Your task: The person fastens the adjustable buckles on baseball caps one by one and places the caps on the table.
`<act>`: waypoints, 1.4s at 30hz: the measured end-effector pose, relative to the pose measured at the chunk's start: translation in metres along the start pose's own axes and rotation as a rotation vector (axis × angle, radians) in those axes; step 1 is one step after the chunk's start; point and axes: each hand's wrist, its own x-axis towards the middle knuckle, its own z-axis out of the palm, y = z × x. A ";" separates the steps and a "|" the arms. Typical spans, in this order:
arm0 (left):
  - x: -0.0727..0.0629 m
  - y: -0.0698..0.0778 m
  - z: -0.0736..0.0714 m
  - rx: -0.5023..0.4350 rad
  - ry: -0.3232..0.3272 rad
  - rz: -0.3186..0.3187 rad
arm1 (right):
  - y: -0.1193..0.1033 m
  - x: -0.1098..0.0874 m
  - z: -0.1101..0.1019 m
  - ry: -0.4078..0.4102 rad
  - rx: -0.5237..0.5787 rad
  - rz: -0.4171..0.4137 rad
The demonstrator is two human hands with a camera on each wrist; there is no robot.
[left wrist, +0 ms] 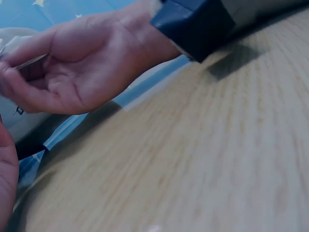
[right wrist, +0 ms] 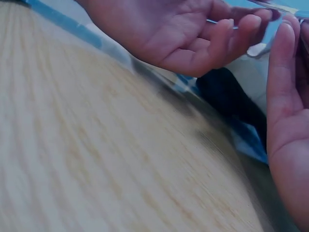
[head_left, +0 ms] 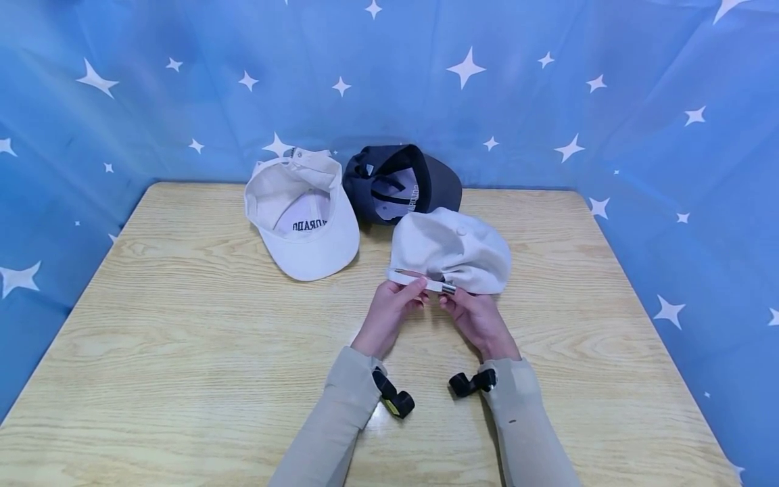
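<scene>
A white baseball cap (head_left: 450, 247) sits before both hands, its crown away from me and its back strap (head_left: 404, 277) facing me. My left hand (head_left: 389, 311) pinches that strap, thumb on top, close to a small metal buckle (head_left: 448, 289). On the other side, my right hand (head_left: 477, 318) pinches the strap at the buckle, its thumb right at the metal. In the left wrist view the right hand (left wrist: 91, 63) shows with its fingers bent toward the thumb. The right wrist view shows the left hand (right wrist: 178, 34) with its fingers curled under the strap.
Behind stands a dark grey cap (head_left: 444, 179), opening toward me, overlapped by the held cap in the head view. To its left, another white cap (head_left: 313, 250) lies upturned, lettering visible inside. A blue star-patterned cloth (head_left: 402, 81) hangs around the wooden table (head_left: 182, 352).
</scene>
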 end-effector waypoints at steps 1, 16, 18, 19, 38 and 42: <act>0.000 0.001 -0.001 -0.026 -0.002 -0.005 | 0.000 0.000 0.000 0.003 0.012 0.002; 0.003 0.000 -0.008 0.007 -0.020 -0.002 | -0.001 0.000 -0.002 -0.015 0.029 0.011; 0.003 -0.001 -0.009 0.015 -0.017 0.002 | -0.001 0.001 -0.002 -0.029 0.024 0.010; 0.004 -0.001 -0.009 0.015 -0.018 0.003 | -0.001 0.001 -0.002 -0.034 0.020 0.009; 0.002 -0.002 -0.008 0.043 -0.042 -0.012 | 0.000 0.000 -0.001 -0.019 -0.015 0.030; 0.002 -0.002 -0.008 0.053 -0.054 -0.013 | 0.000 0.000 -0.001 -0.033 -0.027 0.034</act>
